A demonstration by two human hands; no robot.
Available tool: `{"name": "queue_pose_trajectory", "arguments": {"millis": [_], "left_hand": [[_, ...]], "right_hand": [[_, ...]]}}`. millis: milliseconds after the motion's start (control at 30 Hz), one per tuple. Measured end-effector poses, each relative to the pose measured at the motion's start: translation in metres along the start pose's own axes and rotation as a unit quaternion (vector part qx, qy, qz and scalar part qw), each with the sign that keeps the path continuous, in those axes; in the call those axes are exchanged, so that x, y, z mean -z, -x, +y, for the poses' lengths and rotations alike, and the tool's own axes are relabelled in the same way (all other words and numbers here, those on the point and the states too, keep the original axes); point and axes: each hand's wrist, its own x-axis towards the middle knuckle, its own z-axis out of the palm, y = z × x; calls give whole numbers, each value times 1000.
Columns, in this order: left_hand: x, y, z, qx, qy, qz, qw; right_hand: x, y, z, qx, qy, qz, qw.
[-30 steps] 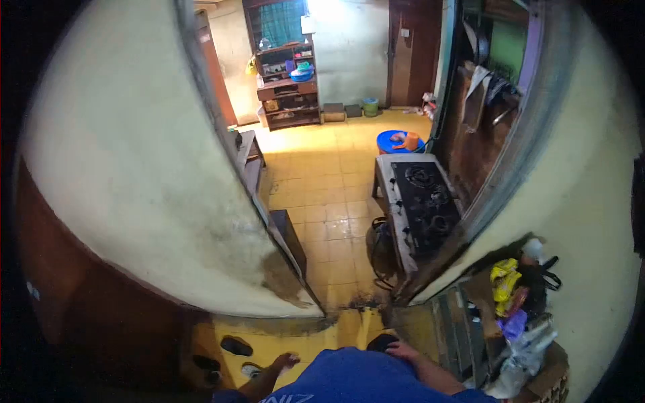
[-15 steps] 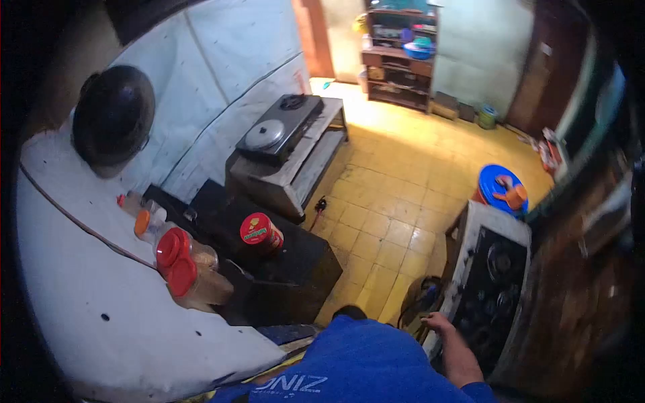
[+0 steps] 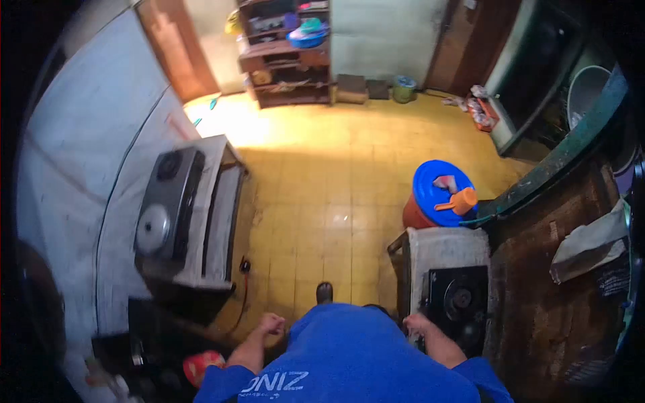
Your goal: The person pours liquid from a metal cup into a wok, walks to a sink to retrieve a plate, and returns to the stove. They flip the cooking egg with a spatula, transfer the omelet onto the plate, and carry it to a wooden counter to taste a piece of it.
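Observation:
My left hand (image 3: 272,324) hangs beside my blue shirt (image 3: 349,349), loosely curled, with nothing showing in it. Below and left of it a red-lidded tub (image 3: 201,366) stands on a dark counter. On the other side my right hand (image 3: 418,325) is closed, close to the edge of a pale worktop (image 3: 447,248); its fingertips point down and whatever they may hold is hidden. A black gas stove (image 3: 460,302) sits on that worktop, just right of my right hand.
Another stove (image 3: 171,201) is on a low table at left. A blue-lidded bucket (image 3: 426,185) with an orange dipper (image 3: 463,200) stands ahead on the right. A shelf (image 3: 292,97) is against the far wall. Yellow tiled floor (image 3: 322,181) lies between.
My view has turned right and away from the left counter, whose jars have mostly left the view. My left hand has come into view; my right hand remains near the worktop.

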Motion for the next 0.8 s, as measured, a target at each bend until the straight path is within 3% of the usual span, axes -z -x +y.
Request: {"name": "queue_pose_trajectory", "arguments": {"millis": [33, 67, 100, 133, 200, 233, 267, 300, 400, 433, 467, 500, 533, 567, 600, 667, 733, 800], "left_hand": [[40, -26, 47, 5, -27, 10, 1000], [75, -52, 92, -82, -149, 78, 982], [114, -127, 100, -244, -158, 74, 954], [137, -110, 174, -204, -80, 106, 970], [187, -173, 254, -252, -141, 155, 945], [200, -204, 296, -265, -155, 146, 940], [207, -235, 332, -311, -149, 202, 917], [204, -264, 365, -355, -137, 257, 888], [168, -337, 440, -452, -92, 219, 860], [135, -295, 481, -285, 27, 110, 952], [113, -290, 505, -227, -10, 76, 971], [93, -305, 509, -229, -38, 36, 972], [76, -347, 499, -203, 20, -76, 976], [51, -342, 507, -242, -75, -71, 965], [34, -370, 514, -113, -149, -243, 952], [12, -346, 539, -94, -186, -205, 956], [-4, -356, 594, -86, -195, -201, 956], [-15, -380, 660, -87, -193, -202, 956]], "right_hand": [[3, 2, -11, 20, 98, 21, 995], [7, 3, -23, 33, 195, 39, 979], [12, 4, -38, 23, 175, 43, 983], [17, 8, -58, 10, 94, 42, 995], [23, -15, -82, -6, -11, 48, 999], [25, -60, -74, 4, -18, 60, 998], [29, -94, -76, 16, -23, 72, 997], [37, -106, -94, -11, -30, 8, 999], [80, -168, -145, 21, 53, 48, 997], [61, -275, -103, 20, -82, 345, 935], [104, -252, -155, 14, -60, 257, 964], [146, -233, -205, 11, -34, 163, 986], [194, -192, -275, 13, -8, 71, 997], [227, -219, -300, 76, -1, 73, 994], [267, -240, -324, 135, 13, 77, 988], [339, -255, -378, 281, 126, 273, 911], [416, -191, -464, 196, -33, 227, 953], [473, -220, -495, 200, -114, 262, 937]]}}
